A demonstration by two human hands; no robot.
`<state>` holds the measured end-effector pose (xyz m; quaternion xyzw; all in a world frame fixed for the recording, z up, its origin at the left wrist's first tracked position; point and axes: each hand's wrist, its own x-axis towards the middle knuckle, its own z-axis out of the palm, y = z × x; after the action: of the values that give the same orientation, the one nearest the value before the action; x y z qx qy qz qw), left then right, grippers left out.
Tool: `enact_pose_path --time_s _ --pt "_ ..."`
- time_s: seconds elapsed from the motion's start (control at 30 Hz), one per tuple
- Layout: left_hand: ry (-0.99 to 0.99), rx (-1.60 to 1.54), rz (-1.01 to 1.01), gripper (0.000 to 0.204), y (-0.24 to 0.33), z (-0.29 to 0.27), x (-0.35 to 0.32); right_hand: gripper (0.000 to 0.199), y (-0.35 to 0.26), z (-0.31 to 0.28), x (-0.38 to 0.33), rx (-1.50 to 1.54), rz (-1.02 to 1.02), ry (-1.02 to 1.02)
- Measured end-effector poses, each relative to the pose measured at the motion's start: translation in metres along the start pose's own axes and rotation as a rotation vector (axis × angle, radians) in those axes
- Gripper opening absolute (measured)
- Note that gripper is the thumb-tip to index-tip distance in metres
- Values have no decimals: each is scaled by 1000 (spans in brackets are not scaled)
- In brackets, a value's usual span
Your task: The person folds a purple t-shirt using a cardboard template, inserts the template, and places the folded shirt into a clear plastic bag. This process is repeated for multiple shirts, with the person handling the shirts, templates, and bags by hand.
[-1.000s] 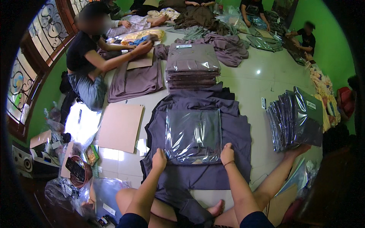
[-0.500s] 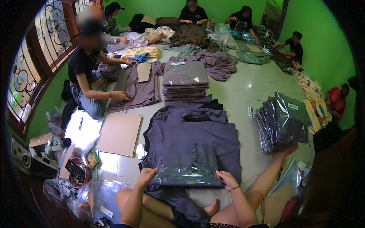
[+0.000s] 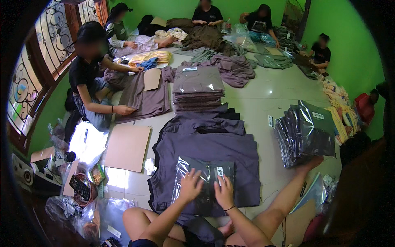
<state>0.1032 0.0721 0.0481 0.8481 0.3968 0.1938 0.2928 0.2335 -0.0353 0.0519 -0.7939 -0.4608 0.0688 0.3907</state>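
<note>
A folded dark garment in a clear plastic bag lies across a spread of dark grey garments in front of my crossed legs. On its upper face, my left hand rests with fingers spread. My right hand lies flat beside it, fingertips near a white label at the bag's upper right. Neither hand grips anything. Parts of the bag are hidden under both palms.
Beyond the garments rises a stack of bagged clothes; another bagged pile leans at the right. A cardboard sheet lies left on the tiles. A basket stands among plastic bags at the lower left. Several people sit around, sorting clothes.
My hands have let go of the clear bag's near corners and moved inward onto it. Its label now faces up. At the left, the co-worker's hand has shifted along the brown cloth.
</note>
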Motion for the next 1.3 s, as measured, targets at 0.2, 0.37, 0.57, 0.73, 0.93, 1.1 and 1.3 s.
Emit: enact_pose_path --time_s 0.2,0.37,0.57,0.73,0.93,1.1,1.3 --pt "-82 376 125 51 -7 35 -2 46 9 39 -7 -459 -123 -192" --pt "-93 395 108 51 -9 37 3 47 14 46 -5 -524 -105 -232" --pt "-36 416 143 51 -16 44 2 47 18 54 -7 -509 -103 -194" --pt "-145 302 116 46 -20 37 5 52 24 46 1 -382 -80 -312" --pt "122 -126 -196 43 -60 -11 -37 59 54 8 -25 -1 273 101" --pt "-17 -188 -502 48 -75 -41 -95 51 42 -14 -92 1173 921 -40" --pt "-405 -716 -470 44 -79 -60 -103 37 -2 -79 -77 1015 891 -493"
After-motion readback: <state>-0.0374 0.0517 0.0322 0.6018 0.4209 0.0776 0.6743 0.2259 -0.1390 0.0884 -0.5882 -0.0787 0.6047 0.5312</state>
